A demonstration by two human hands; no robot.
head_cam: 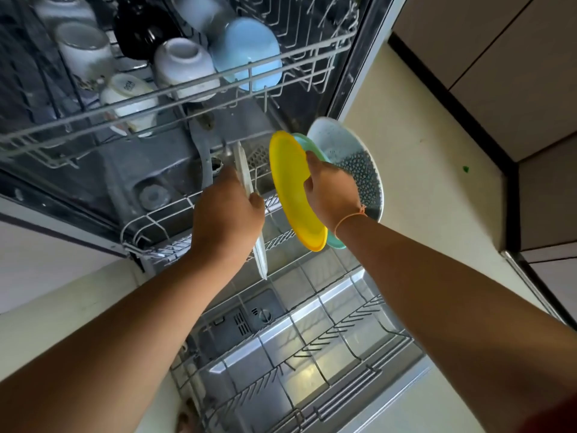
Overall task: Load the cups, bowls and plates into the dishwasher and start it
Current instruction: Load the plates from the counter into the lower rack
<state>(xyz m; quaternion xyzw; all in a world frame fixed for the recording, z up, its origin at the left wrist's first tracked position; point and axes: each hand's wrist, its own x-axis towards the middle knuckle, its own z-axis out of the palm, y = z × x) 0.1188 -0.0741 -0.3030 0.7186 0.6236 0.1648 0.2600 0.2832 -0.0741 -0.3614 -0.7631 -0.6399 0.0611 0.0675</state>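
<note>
White plate (249,195), pinched edge-on by the left hand (226,217), should drop upright between lower rack (312,345) tines; right hand (331,192) clamps the yellow plate (290,189) stack.

Four plates: one white plate (249,195) seen edge-on, one yellow round plate (292,195), one mint-green plate (335,242), one dotted pale plate (352,157); two wire racks: upper rack (175,98), lower rack (312,339)
</note>
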